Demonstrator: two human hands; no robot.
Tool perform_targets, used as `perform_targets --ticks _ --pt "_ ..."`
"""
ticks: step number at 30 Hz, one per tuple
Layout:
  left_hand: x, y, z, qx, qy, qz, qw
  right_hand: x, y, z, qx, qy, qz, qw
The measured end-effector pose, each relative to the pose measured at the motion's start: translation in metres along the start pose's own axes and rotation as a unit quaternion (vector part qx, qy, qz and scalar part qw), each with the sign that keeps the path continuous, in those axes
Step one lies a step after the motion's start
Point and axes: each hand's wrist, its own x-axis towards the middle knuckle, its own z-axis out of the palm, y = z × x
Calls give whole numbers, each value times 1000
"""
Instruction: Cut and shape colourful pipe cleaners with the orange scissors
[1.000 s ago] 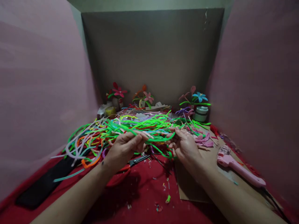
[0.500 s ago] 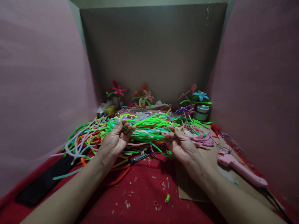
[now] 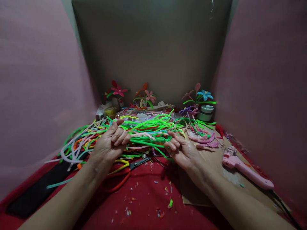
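Note:
My left hand is closed, fingers curled in, in front of the left part of a heap of pipe cleaners. Level with it on the other side, my right hand is closed too, thumb against fingers. Between the two runs a green pipe cleaner, both ends going into my fingers; against the same-coloured heap behind, its outline is hard to separate. Below my left hand lie scissors with red and yellow handles, partly covered by my wrist.
A pink glue gun with a cord lies on cardboard at right. Finished flowers and a lidded jar stand at the back. A black flat object lies at left. Fluff scraps dot the red cloth.
My left hand has shifted slightly left and turned, its fingers now curled more tightly. My right hand has moved a little down. The whole view has shifted slightly.

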Motion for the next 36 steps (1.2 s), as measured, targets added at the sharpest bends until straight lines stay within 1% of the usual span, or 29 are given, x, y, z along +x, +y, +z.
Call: perform_targets --ticks 8,14,20,24,28,32,36 --pt "3 1 -3 18 -7 22 1000 -4 -1 2 -20 1 -23 1000" --pt "4 0 -4 -5 6 6 1000 -4 -2 0 -51 1 -51 997" --pt "12 3 -12 -22 27 16 999 -5 -2 -3 -56 -6 -45 997" --pt "12 8 -15 -7 35 37 999 -5 -5 -2 -35 6 -46 998" --pt "8 12 -12 36 25 19 999 -5 -8 -1 -25 6 -54 998" --pt "5 15 -6 26 30 23 999 -7 -9 2 -29 -9 -54 998" --pt "4 18 -2 13 31 25 999 -10 -7 3 -24 -6 -41 999"
